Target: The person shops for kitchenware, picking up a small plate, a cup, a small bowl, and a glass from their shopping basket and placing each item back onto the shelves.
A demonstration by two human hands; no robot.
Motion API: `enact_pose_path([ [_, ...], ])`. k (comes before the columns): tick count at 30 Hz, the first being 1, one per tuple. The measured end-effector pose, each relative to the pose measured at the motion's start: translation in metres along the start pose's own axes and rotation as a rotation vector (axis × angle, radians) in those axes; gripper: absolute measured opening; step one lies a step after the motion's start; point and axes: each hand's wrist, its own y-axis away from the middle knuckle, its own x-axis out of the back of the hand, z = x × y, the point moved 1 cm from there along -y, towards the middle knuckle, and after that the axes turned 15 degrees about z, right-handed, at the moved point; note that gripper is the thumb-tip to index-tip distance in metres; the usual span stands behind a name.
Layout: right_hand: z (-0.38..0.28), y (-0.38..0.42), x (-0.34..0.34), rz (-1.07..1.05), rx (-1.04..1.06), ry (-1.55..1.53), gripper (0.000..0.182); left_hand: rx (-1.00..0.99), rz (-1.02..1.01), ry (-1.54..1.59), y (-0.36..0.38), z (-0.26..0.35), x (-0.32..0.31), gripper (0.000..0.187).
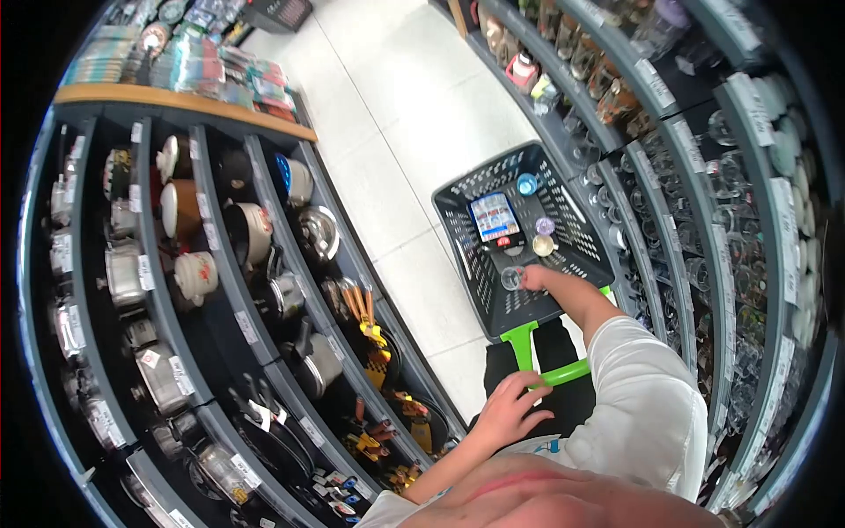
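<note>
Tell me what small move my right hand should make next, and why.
I'd probably settle the clear cup gently on the basket floor before letting go. Your right hand seems to hold it inside the basket, there's bare floor beside it, and I can't tell whether it's already resting on the bottom.

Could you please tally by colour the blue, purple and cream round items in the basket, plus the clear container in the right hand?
Blue item: 1
Purple item: 1
Cream item: 1
Clear container, in right hand: 1
Total: 4
</note>
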Motion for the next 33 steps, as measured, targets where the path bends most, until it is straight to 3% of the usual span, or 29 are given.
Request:
enact_pose_path([
  [3, 0.000, 0.005, 0.001, 0.026, 0.149, 0.118, 0.017, -0.072, 0.013, 0.108, 0.012, 0.015, 0.023, 0.031],
  [6, 0.022, -0.027, -0.030, -0.047, 0.120, 0.226, 0.022, -0.101, 0.020, 0.198, 0.019, 0.030, 0.040, 0.021],
  [7, 0.035, -0.050, -0.047, -0.046, 0.194, 0.160, 0.047, -0.057, -0.062, 0.265, 0.026, 0.030, 0.045, 0.020],
  [8, 0.024, -0.044, -0.034, -0.022, 0.195, 0.155, 0.047, -0.010, -0.144, 0.331, 0.033, 0.030, 0.050, 0.018],
  [10, -0.010, -0.013, 0.004, -0.036, 0.214, 0.329, 0.026, 0.038, -0.225, 0.360, 0.047, 0.031, 0.064, 0.016],
  [12, -0.032, 0.007, 0.038, -0.014, 0.194, 0.306, 0.025, 0.063, -0.377, 0.476, 0.062, 0.028, 0.078, 0.019],
  [14, -0.047, 0.024, 0.055, 0.103, 0.029, 0.051, 0.020, 0.035, -0.403, 0.476, 0.073, 0.030, 0.096, 0.024],
  [16, -0.059, 0.031, 0.070, 0.194, 0.122, 0.028, 0.015, 0.054, -0.393, 0.461, 0.078, 0.036, 0.117, 0.024],
  [18, -0.087, 0.074, 0.103, 0.274, -0.105, -0.251, 0.009, 0.021, -0.481, 0.426, 0.079, 0.044, 0.139, 0.032],
  [20, -0.092, 0.088, 0.109, 0.323, -0.026, -0.329, 0.010, 0.109, -0.503, 0.357, 0.083, 0.056, 0.153, 0.042],
  [22, -0.106, 0.116, 0.122, 0.345, -0.070, -0.657, 0.012, 0.207, -0.519, 0.294, 0.080, 0.072, 0.158, 0.042],
  [26, -0.126, 0.163, 0.135, 0.481, -0.078, -0.713, 0.014, -0.019, -0.569, 0.029, 0.061, 0.071, 0.151, 0.035],
  [30, -0.132, 0.205, 0.144, 0.669, -0.025, -0.775, 0.015, -0.189, -0.498, -0.033, 0.053, 0.061, 0.138, 0.028],
  [31, -0.142, 0.227, 0.152, 0.715, -0.024, -0.778, 0.016, -0.200, -0.442, -0.017, 0.049, 0.064, 0.134, 0.019],
  [33, -0.143, 0.249, 0.155, 0.798, 0.018, -0.754, 0.016, -0.231, -0.507, -0.046, 0.041, 0.033, 0.113, 0.019],
])
